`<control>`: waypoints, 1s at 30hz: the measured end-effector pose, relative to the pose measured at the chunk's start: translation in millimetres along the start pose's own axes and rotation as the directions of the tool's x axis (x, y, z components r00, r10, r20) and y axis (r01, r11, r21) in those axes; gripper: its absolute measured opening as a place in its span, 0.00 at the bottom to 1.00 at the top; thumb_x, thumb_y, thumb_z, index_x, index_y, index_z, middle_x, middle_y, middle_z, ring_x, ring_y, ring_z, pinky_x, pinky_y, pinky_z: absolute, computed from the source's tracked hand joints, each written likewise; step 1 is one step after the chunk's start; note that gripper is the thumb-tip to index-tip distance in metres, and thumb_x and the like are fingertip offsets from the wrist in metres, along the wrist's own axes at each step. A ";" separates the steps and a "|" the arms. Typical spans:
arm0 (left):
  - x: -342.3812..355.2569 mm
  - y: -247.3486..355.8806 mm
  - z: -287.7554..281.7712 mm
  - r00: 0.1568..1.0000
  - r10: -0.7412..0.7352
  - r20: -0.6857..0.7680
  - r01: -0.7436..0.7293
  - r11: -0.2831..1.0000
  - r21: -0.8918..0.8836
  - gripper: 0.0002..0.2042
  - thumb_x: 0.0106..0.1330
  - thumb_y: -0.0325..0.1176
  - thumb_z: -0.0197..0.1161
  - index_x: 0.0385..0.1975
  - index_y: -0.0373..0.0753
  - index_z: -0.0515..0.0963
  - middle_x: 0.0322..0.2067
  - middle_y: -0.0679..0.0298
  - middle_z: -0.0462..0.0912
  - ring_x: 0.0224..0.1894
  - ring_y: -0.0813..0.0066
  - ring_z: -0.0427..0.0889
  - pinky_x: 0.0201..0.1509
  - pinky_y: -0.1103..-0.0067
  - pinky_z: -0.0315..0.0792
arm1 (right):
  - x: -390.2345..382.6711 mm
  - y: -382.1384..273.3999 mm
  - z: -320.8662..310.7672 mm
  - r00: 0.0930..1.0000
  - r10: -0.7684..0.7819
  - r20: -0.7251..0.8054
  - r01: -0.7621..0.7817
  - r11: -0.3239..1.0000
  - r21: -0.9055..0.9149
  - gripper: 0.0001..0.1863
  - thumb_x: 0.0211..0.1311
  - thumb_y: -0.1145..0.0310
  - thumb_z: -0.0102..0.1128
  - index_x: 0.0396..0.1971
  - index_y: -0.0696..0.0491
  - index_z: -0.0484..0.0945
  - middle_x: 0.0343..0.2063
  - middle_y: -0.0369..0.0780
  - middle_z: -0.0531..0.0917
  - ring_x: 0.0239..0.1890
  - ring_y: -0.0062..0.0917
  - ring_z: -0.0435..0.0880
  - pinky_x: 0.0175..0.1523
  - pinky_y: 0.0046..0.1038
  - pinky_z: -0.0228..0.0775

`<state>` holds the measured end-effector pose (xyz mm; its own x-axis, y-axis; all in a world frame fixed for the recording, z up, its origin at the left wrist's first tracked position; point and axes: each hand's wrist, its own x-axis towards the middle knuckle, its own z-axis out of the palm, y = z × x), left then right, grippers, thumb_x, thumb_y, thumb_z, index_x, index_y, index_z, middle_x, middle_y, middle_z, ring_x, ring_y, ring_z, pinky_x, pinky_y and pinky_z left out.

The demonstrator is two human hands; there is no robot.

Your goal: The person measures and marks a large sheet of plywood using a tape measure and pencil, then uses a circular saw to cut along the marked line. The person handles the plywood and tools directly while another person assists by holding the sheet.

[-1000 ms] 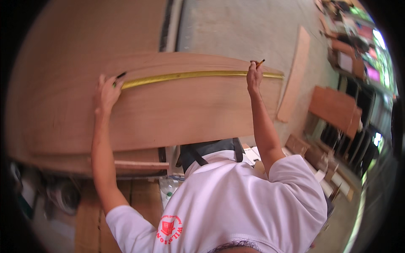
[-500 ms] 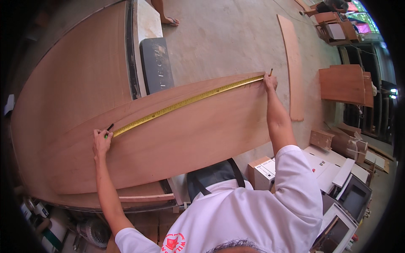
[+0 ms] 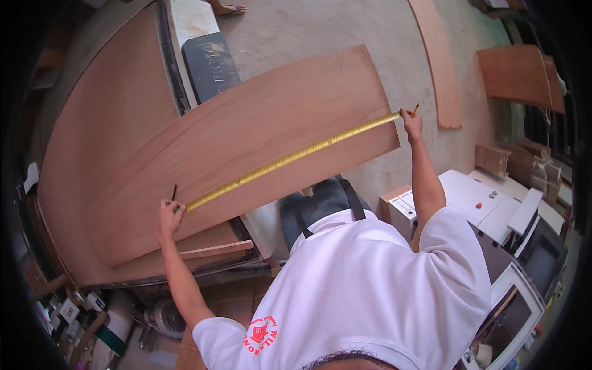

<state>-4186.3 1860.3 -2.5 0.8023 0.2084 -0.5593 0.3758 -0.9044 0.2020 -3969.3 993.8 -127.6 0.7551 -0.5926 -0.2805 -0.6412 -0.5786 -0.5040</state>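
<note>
Yellow tape measure (image 3: 290, 161) is pulled out pretty straight across a thin brown wooden sheet (image 3: 271, 111), running from 8 o'clock up to 2 o'clock. Left hand (image 3: 171, 217) has its fingers closed on the 8 o'clock end, with a dark pen-like stick (image 3: 174, 190) poking up toward 12. Right hand (image 3: 412, 126) pinches the other end right by the sheet's edge, pencil (image 3: 415, 109) sticking out toward 1. Long loose board (image 3: 436, 61) is on the floor at 1 o'clock from that hand.
</note>
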 end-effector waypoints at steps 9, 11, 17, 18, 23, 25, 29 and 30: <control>-21.7 -40.3 48.6 0.996 0.060 0.068 -0.055 0.996 -0.064 0.18 0.67 0.46 0.66 0.42 0.35 0.83 0.47 0.47 0.73 0.51 0.47 0.78 0.55 0.61 0.73 | -68.6 72.6 5.2 0.998 0.034 -0.049 -0.042 0.988 -0.151 0.28 0.62 0.40 0.67 0.47 0.49 0.89 0.40 0.46 0.90 0.45 0.39 0.89 0.54 0.40 0.77; -21.1 -48.9 54.5 0.994 0.095 0.049 -0.094 0.995 -0.025 0.18 0.68 0.47 0.66 0.42 0.36 0.83 0.48 0.45 0.74 0.51 0.43 0.78 0.55 0.59 0.73 | -61.6 82.7 8.2 0.999 -0.023 -0.027 0.018 0.986 -0.168 0.29 0.63 0.40 0.66 0.49 0.50 0.88 0.40 0.46 0.90 0.46 0.39 0.89 0.54 0.39 0.77; -29.0 -47.4 61.6 0.996 -0.068 0.049 0.065 0.996 0.065 0.19 0.68 0.53 0.63 0.48 0.46 0.84 0.56 0.53 0.74 0.57 0.48 0.78 0.61 0.58 0.74 | -54.1 96.7 5.7 0.992 -0.102 0.080 0.108 0.992 -0.073 0.24 0.71 0.51 0.65 0.49 0.60 0.85 0.40 0.39 0.89 0.43 0.21 0.84 0.51 0.25 0.75; -31.2 -43.9 61.1 0.991 -0.114 0.066 0.110 0.992 0.061 0.19 0.68 0.53 0.63 0.48 0.47 0.85 0.56 0.54 0.74 0.58 0.50 0.77 0.61 0.59 0.73 | -53.1 92.7 5.0 0.989 -0.136 0.062 0.145 0.974 -0.172 0.28 0.69 0.44 0.64 0.48 0.58 0.86 0.39 0.43 0.90 0.43 0.29 0.88 0.51 0.32 0.77; -39.6 -27.0 49.4 0.975 -0.198 0.103 0.197 0.980 0.017 0.18 0.67 0.51 0.64 0.48 0.48 0.85 0.55 0.58 0.72 0.60 0.54 0.76 0.63 0.58 0.73 | -63.9 60.4 0.7 0.996 -0.076 -0.050 0.038 0.846 -0.532 0.30 0.69 0.43 0.59 0.49 0.59 0.84 0.44 0.49 0.88 0.48 0.38 0.87 0.56 0.37 0.75; -43.6 -22.7 46.9 0.973 -0.207 0.100 0.207 0.978 0.011 0.18 0.67 0.51 0.65 0.48 0.48 0.85 0.55 0.59 0.72 0.60 0.54 0.76 0.62 0.57 0.73 | -75.7 41.7 3.2 0.991 -0.115 -0.063 0.080 0.909 -0.409 0.29 0.71 0.46 0.57 0.50 0.60 0.83 0.43 0.49 0.88 0.48 0.36 0.87 0.56 0.36 0.74; -54.2 -21.4 52.0 0.977 -0.203 0.060 0.202 0.979 0.011 0.17 0.67 0.51 0.65 0.46 0.47 0.85 0.54 0.59 0.72 0.59 0.55 0.77 0.59 0.57 0.75 | -111.8 -22.6 20.2 0.988 -0.153 0.039 0.153 0.988 -0.002 0.28 0.74 0.48 0.53 0.53 0.60 0.81 0.46 0.47 0.86 0.48 0.33 0.85 0.54 0.34 0.75; -55.7 -22.5 53.4 0.979 -0.198 0.043 0.197 0.980 0.014 0.17 0.67 0.51 0.65 0.45 0.47 0.85 0.53 0.59 0.72 0.58 0.55 0.78 0.58 0.57 0.75 | -126.7 -44.1 26.7 0.966 -0.225 0.124 0.210 0.970 0.121 0.28 0.75 0.48 0.52 0.54 0.59 0.80 0.46 0.45 0.85 0.46 0.30 0.84 0.52 0.32 0.75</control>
<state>-4264.3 1849.1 -18.9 0.6915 0.3672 -0.6221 0.5201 -0.8507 0.0760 -4033.1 1109.3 -91.7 0.8910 -0.3729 -0.2590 -0.4467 -0.6184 -0.6465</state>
